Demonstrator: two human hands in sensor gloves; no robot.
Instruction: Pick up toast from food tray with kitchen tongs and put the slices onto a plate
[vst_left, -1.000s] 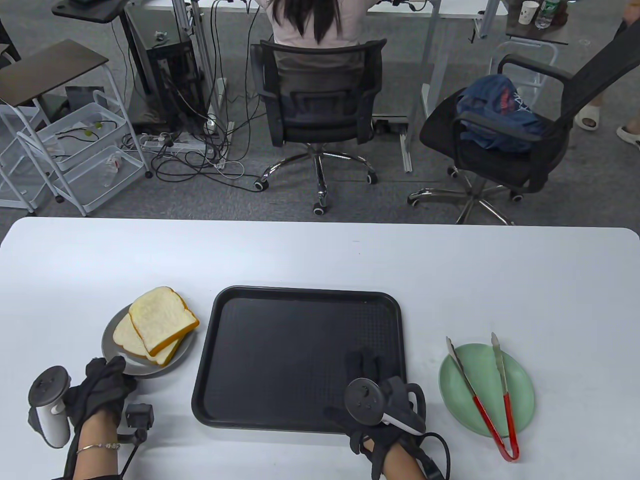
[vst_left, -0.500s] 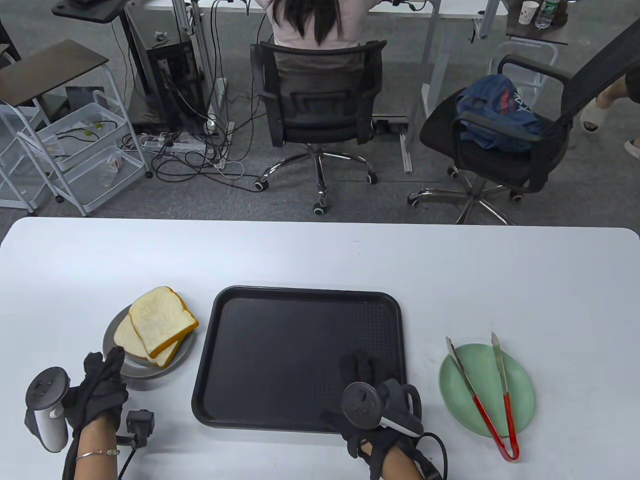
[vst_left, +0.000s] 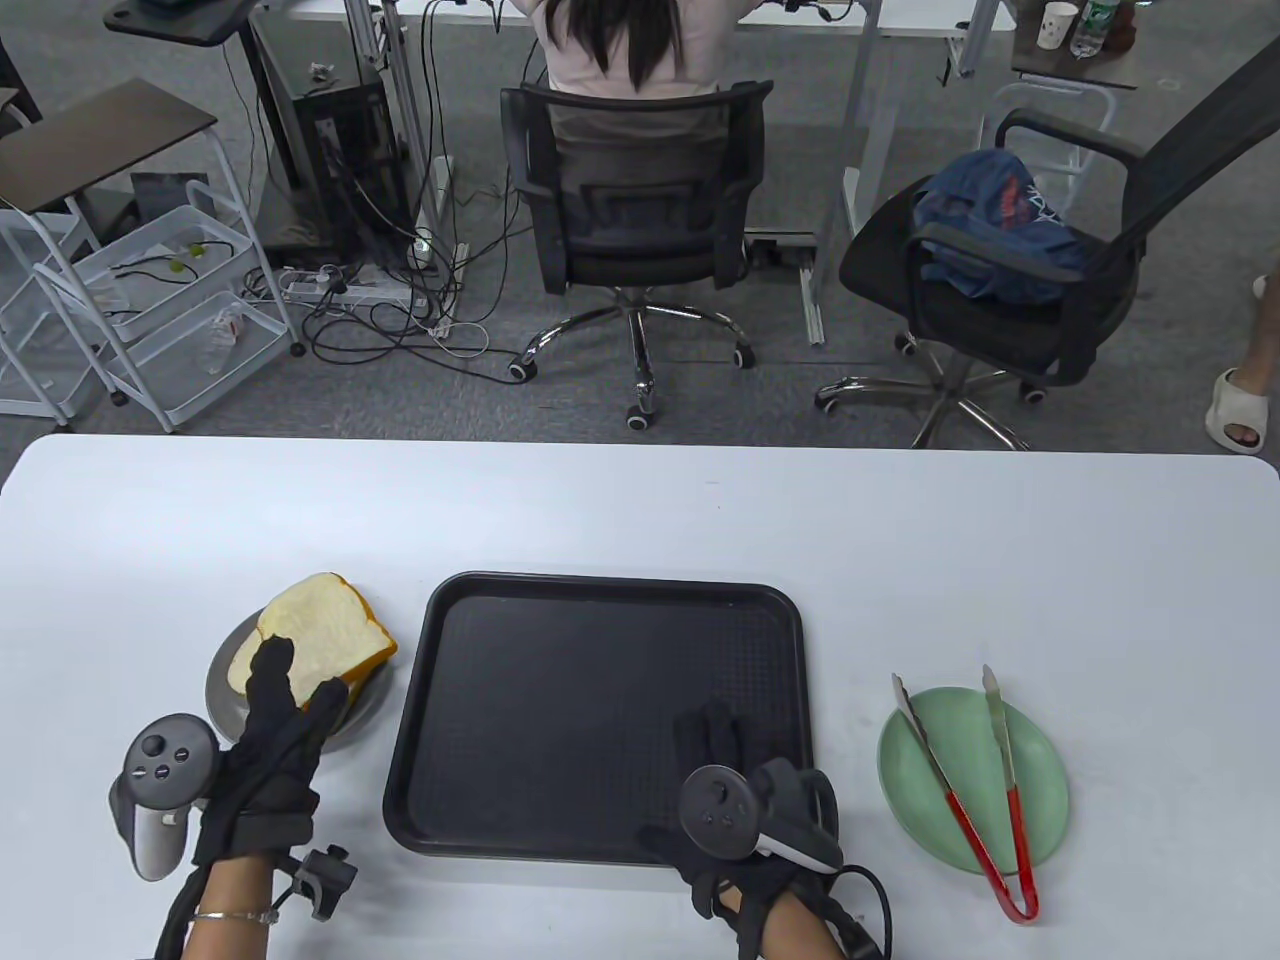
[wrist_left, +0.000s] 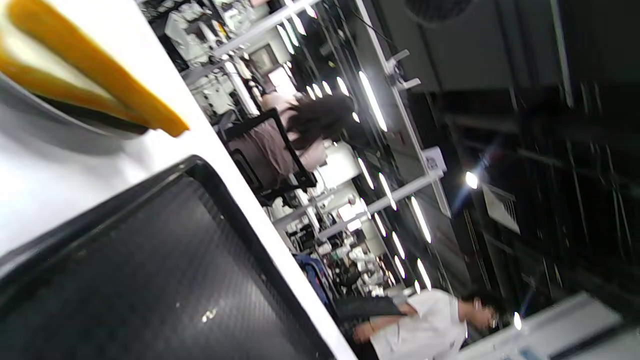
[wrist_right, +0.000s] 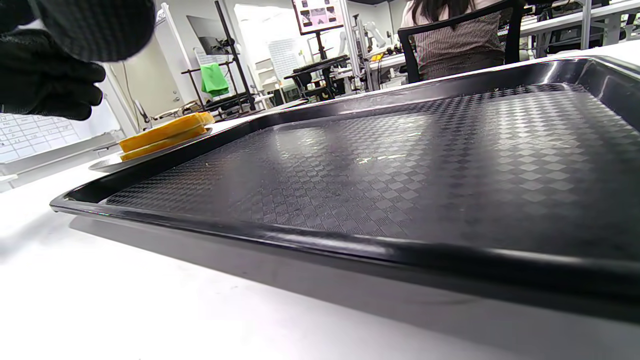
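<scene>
Your two toast slices (vst_left: 325, 625) sit stacked on the grey plate (vst_left: 222, 668) near the table's front-left corner, just left of the empty black tray (vst_left: 600, 715). The right wrist view shows their orange crusts edge-on, which the table view does not. Your left hand (vst_left: 270, 745) has moved forward since a second ago; its straight fingers now lie over the toast, gripping nothing. Your right hand (vst_left: 745, 790) rests relaxed on the tray's front-right corner. The tongs (vst_left: 965, 785) lie on the green plate (vst_left: 1040, 790).
</scene>
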